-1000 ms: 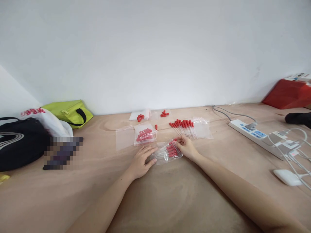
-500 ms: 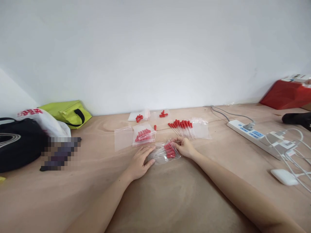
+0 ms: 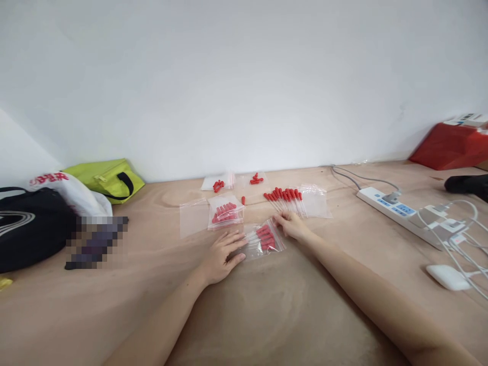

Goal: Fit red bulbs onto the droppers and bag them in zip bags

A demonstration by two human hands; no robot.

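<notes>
A clear zip-lock bag [image 3: 275, 247] lies flat on the table in front of me, holding several red-bulbed droppers [image 3: 266, 237] with their bulbs towards its right, zip end. My left hand [image 3: 224, 255] rests with fingers spread on the bag's left end, pressing it down. At the upper right corner, my right hand [image 3: 292, 225] has its fingers curled together and pinches the zip edge; the exact contact is partly hidden. Just beyond my right hand, a fan of loose droppers [image 3: 285, 197] with red bulbs and clear stems lies partly over flat empty bags [image 3: 317, 202].
Behind my left hand are a bag of red bulbs [image 3: 225, 212] and an empty bag [image 3: 193, 217]. Small piles of red bulbs [image 3: 218, 186] lie farther back. A power strip [image 3: 392, 208] with cables stands right; a green bag [image 3: 107, 178] and black bag [image 3: 34, 229] stand left.
My right hand has slid slightly right along the zip end, uncovering more of the bag's corner. My left hand has shifted slightly right and stays on the bag.
</notes>
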